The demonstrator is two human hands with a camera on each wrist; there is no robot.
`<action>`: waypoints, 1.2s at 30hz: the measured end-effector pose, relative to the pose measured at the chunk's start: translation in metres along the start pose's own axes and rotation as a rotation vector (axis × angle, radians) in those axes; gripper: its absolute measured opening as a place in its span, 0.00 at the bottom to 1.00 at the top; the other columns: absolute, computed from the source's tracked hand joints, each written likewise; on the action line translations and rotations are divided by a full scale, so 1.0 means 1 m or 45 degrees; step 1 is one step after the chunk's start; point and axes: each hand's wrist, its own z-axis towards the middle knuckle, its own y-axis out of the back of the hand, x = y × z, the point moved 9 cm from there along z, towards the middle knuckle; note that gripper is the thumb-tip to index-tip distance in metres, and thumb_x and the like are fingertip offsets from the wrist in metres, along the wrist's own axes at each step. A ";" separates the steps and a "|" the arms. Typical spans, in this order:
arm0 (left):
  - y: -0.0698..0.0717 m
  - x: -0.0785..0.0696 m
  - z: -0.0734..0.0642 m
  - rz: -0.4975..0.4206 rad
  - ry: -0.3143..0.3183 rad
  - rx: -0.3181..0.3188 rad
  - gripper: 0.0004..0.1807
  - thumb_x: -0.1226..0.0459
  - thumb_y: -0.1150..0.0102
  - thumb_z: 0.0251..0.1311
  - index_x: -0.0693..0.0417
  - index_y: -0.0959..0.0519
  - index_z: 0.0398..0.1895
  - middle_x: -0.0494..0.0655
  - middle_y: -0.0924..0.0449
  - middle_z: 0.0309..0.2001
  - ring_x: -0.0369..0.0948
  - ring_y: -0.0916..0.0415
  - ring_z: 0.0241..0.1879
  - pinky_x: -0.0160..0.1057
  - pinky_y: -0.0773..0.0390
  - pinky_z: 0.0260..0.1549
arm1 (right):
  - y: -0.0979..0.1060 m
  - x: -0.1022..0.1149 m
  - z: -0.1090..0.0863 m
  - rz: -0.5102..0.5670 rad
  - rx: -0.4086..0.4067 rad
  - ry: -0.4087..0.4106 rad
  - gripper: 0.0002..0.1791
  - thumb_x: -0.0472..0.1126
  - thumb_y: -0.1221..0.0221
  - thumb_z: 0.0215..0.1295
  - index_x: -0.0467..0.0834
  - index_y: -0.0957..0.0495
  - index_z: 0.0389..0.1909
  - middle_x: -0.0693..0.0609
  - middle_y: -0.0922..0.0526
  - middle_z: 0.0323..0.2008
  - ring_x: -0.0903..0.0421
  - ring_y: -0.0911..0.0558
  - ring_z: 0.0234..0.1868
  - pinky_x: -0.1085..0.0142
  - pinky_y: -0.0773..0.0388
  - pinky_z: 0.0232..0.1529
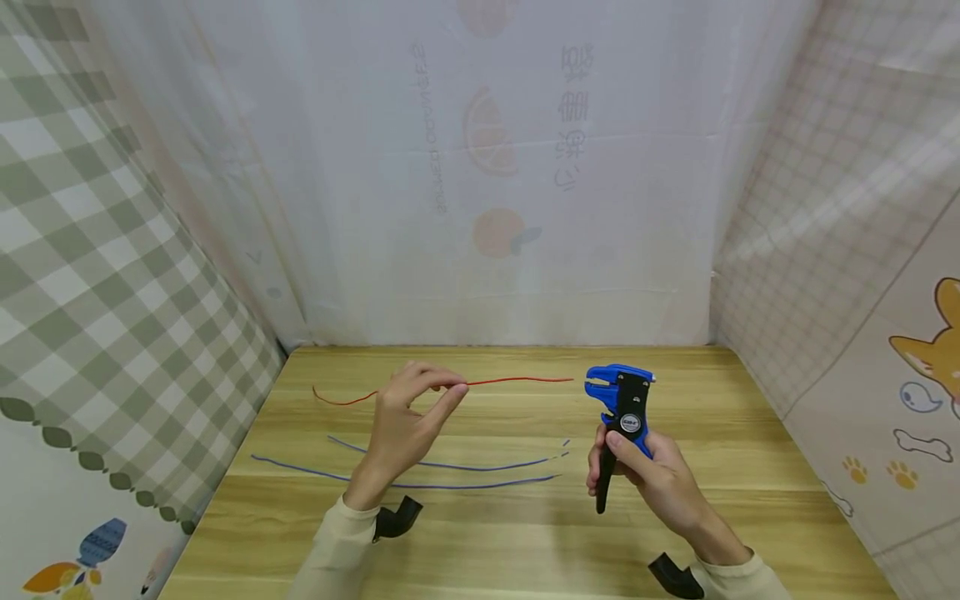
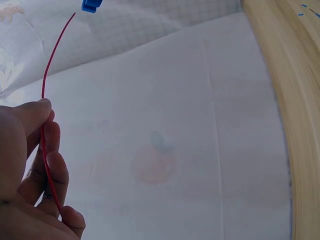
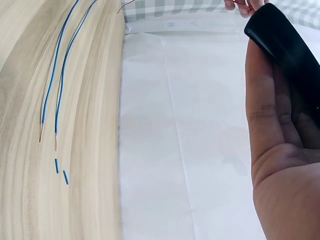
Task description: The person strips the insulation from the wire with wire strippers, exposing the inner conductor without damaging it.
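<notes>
Between thumb and fingers my left hand (image 1: 408,417) pinches a thin red wire (image 1: 517,379) near its middle. One end of the wire points right, toward the tool, with a small gap between them; the other trails off to the left. My right hand (image 1: 652,479) grips a blue and black wire stripper (image 1: 630,408) by its handles, its jaws facing left and parted. In the left wrist view the red wire (image 2: 48,65) runs along the fingers, its tip close to the stripper's blue jaw end. The black handle (image 3: 287,50) fills the top right of the right wrist view.
Two blue wires (image 1: 480,487) lie across the wooden table (image 1: 720,500), with bared ends at the right. Beside those ends lie two short blue insulation pieces (image 3: 66,177). A white sheet (image 1: 360,275) hangs behind the table, with patterned cloths at both sides.
</notes>
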 end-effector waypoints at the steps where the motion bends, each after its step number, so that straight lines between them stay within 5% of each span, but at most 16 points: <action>1: 0.001 -0.001 0.001 0.000 0.000 -0.001 0.08 0.71 0.20 0.64 0.51 0.06 0.42 0.46 0.06 0.40 0.45 0.13 0.43 0.38 0.20 0.48 | -0.001 0.001 0.000 0.006 0.007 0.002 0.16 0.30 0.66 0.93 0.35 0.29 0.54 0.52 0.12 0.39 0.51 0.09 0.38 0.54 0.06 0.44; 13: 0.006 -0.011 0.006 -0.030 -0.008 -0.002 0.08 0.72 0.20 0.64 0.51 0.06 0.41 0.47 0.07 0.40 0.45 0.13 0.44 0.37 0.21 0.48 | -0.018 0.018 0.003 0.112 0.107 0.097 0.16 0.25 0.68 0.90 0.30 0.30 0.55 0.46 0.12 0.40 0.52 0.08 0.40 0.51 0.06 0.43; 36: 0.003 -0.015 0.007 -0.050 -0.022 0.028 0.09 0.73 0.20 0.63 0.51 0.06 0.41 0.46 0.07 0.40 0.44 0.14 0.45 0.39 0.23 0.48 | -0.034 0.022 0.010 0.095 0.163 0.149 0.14 0.23 0.68 0.88 0.26 0.32 0.54 0.37 0.16 0.37 0.47 0.10 0.36 0.50 0.06 0.40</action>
